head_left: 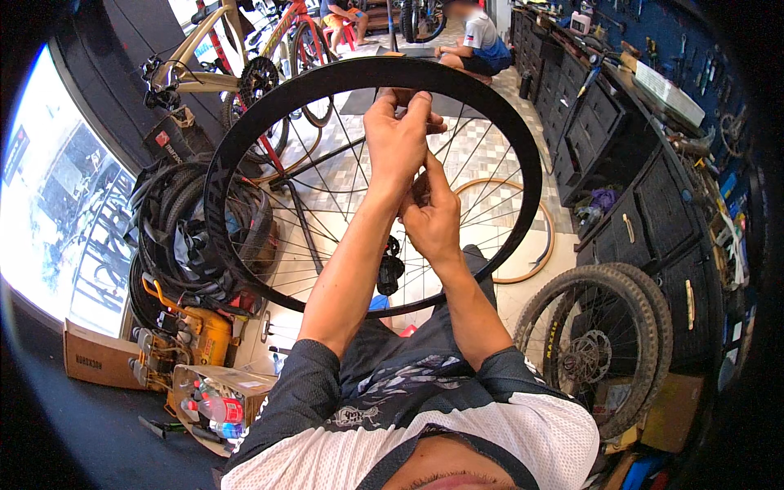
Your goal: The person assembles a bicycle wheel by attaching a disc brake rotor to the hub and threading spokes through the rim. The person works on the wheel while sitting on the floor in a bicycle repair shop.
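Note:
A bicycle wheel with a deep black rim [523, 184] stands tilted in front of me, its thin dark spokes running to a black hub [390, 273]. My left hand [396, 143] is inside the far part of the rim, fingers curled and thumb pressed against them. Just below it, my right hand [433, 220] is closed among the spokes, its index finger pointing up to the left palm. The hands touch or nearly touch. What either one pinches is too small or hidden to make out.
Tyres [175, 196] are heaped at left, above a yellow machine [208, 331] and a cardboard box of bottles [220, 404]. Two wheels with knobby tyres [531, 327] lean at right by black drawers [653, 212]. A tan-edged tyre [551, 237] lies on the floor. Another person [482, 45] crouches far off.

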{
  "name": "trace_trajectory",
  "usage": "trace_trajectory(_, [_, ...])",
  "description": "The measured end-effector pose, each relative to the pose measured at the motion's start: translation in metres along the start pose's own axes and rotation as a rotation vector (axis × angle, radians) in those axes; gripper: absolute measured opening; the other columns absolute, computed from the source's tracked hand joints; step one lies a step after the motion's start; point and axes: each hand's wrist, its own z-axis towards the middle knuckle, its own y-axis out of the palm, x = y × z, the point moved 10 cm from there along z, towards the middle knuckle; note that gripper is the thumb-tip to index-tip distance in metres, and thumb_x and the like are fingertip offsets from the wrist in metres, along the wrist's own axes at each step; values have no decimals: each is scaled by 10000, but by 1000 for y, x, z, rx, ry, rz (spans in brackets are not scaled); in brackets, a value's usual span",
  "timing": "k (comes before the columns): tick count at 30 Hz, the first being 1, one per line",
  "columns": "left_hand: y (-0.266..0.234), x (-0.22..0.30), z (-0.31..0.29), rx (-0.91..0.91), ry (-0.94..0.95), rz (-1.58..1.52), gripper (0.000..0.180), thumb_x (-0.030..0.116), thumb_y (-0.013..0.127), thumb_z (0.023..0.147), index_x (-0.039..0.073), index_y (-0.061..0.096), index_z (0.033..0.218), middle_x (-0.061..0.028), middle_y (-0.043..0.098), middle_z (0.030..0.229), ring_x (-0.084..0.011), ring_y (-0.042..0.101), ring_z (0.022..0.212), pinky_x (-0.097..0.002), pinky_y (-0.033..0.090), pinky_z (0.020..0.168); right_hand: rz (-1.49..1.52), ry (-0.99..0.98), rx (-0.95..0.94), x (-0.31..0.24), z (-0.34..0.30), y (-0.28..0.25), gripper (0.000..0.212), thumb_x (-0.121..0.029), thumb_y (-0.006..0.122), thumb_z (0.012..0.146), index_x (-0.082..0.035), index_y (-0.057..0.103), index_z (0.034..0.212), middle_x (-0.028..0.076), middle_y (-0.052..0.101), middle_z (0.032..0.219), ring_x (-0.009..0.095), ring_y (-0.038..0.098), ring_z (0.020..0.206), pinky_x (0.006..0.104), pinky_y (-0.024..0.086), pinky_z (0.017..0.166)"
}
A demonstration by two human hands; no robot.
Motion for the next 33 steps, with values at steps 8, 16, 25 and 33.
trace_trajectory(8, [1,8,-2,24,24,16,207,124,648,985,-78,660,1028,-113,678,901,-172,675,726,-344,625,656,5,6,-2,2,1,2,665,4,664,855,-19,472,1492,152,662,730,223,674,616,357,523,622])
trace_trajectory(16, [-3,-5,4,-3,-54,-4,184,100,682,962,-76,657,1010,-116,680,903,-168,669,709,-334,625,655,-1,4,1,0,4,2,666,9,660,849,8,466,1485,153,655,732,219,668,615,349,516,613])
trace_trajectory(25, [-7,-5,8,-22,-52,51,261,171,635,1002,-75,714,1036,-121,723,907,-172,690,750,-319,598,674,35,29,-51,7,9,11,673,-8,706,893,12,424,1504,3,581,799,71,585,685,233,474,625])
trace_trajectory(33, [-26,120,-13,-76,428,805,318,278,636,1014,-16,748,1057,-163,768,914,-198,741,789,-334,579,744,135,33,-137,26,16,23,732,-17,616,990,-126,270,1626,21,584,739,75,581,642,226,481,579])
